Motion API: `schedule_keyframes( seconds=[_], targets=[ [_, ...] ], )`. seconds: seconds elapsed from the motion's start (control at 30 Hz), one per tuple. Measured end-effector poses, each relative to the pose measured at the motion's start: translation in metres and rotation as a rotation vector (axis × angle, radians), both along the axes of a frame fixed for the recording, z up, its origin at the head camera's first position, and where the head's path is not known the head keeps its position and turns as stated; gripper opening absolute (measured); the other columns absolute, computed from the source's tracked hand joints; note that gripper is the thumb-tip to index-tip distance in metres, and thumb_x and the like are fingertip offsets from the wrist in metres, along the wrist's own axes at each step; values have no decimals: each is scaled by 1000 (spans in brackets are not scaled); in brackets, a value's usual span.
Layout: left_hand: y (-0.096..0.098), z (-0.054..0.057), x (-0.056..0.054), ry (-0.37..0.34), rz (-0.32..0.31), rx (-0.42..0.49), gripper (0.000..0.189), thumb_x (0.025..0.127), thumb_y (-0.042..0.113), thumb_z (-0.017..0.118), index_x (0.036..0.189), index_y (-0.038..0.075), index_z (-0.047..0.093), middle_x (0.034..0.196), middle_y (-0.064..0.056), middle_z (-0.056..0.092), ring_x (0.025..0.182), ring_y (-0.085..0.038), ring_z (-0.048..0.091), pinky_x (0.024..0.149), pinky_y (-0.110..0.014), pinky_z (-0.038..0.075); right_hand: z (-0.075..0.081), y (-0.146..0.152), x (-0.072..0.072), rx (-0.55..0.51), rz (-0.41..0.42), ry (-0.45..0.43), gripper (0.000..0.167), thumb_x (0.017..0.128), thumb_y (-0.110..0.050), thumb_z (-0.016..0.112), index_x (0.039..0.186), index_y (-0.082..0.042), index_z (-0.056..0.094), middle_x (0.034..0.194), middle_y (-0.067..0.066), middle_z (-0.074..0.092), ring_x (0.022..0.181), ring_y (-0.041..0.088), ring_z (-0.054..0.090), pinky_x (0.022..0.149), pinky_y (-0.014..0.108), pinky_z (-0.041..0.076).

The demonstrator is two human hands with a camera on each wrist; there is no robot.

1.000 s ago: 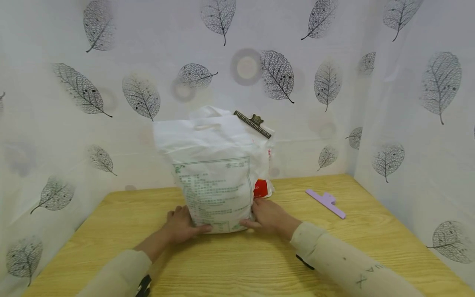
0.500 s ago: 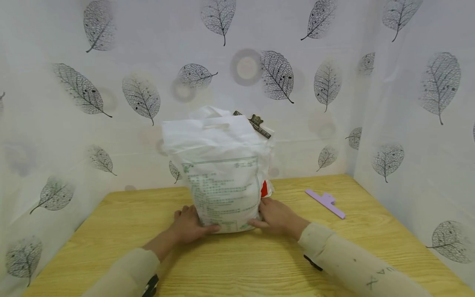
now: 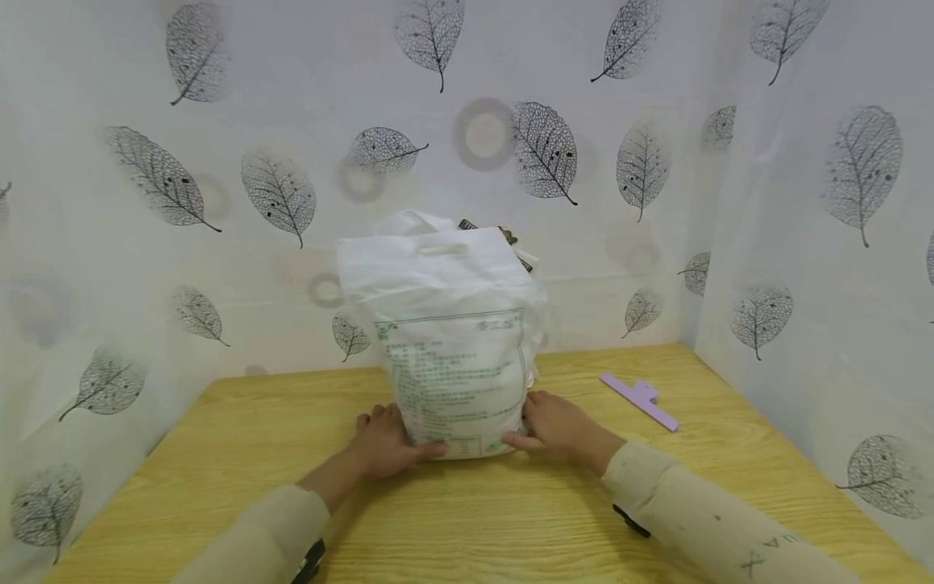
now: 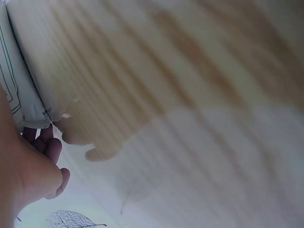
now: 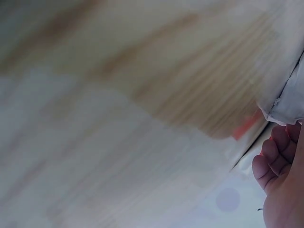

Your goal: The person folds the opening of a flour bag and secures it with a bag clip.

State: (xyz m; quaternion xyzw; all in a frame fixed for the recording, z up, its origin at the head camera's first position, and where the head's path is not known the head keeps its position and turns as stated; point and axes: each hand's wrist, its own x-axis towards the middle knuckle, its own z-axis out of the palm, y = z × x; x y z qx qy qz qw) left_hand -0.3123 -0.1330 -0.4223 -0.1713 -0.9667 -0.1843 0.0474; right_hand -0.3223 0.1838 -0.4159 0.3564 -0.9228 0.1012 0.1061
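Observation:
A full white bag [image 3: 445,349] with green print and a slot handle stands upright on the table. My left hand [image 3: 384,446] grips its lower left corner, the thumb lying across the front near the bottom edge. At the lower right corner my right hand [image 3: 562,428] holds it the same way, with the thumb in front. Both wrist views show fingers at the bag's bottom corners, partly hidden by it. Behind the bag, a dark bronze-coloured clip [image 3: 507,235] sits on another white package, mostly covered from the head view.
A purple clip [image 3: 642,401] lies on the wooden table [image 3: 467,527] to the right of the bag. A white curtain [image 3: 467,49] with leaf prints hangs along the back and sides. In the right wrist view a red patch [image 5: 248,126] shows near the bag.
Both hands have slid the white bag to the right along the table. It now hides more of the bronze clip and the red part of the package behind.

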Motion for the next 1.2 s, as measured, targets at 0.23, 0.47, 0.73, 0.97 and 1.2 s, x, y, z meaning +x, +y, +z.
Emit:
schedule_keyframes(
  seconds=[0.23,0.47,0.73,0.97,1.2],
  targets=[
    [11,3,0,-13,-8,8,82,71,86,60,125,26,51,129,-2,59,105,-26,50,94,-54,32,2,12,4,16,-26,-14,72,98,-57,51,144,-2,43,127,16,63,118,32,61,100,49,48],
    [19,5,-5,-23,-12,-5,91,71,88,58,131,21,47,130,-4,58,109,-28,49,96,-56,30,6,21,3,17,-65,-59,74,98,-59,50,146,-3,40,131,17,60,122,34,58,102,51,46],
    [4,26,-5,-12,-36,-43,83,79,82,56,130,18,52,120,-3,63,109,-28,52,100,-61,29,20,28,0,-33,-18,-174,64,100,-56,49,139,-5,46,126,12,61,115,28,60,98,48,48],
    [-16,74,-6,114,-79,-27,68,88,69,58,114,6,53,106,-7,56,100,-28,50,95,-62,28,55,37,-4,-54,-73,-177,54,101,-55,48,124,-6,54,114,9,61,100,20,59,88,43,50],
    [-28,110,-7,169,-72,14,63,92,64,57,115,5,52,108,-9,56,95,-27,52,89,-58,28,83,49,-11,-47,-75,-136,51,102,-50,50,117,-2,55,113,16,61,97,21,58,88,43,50]
  ],
)
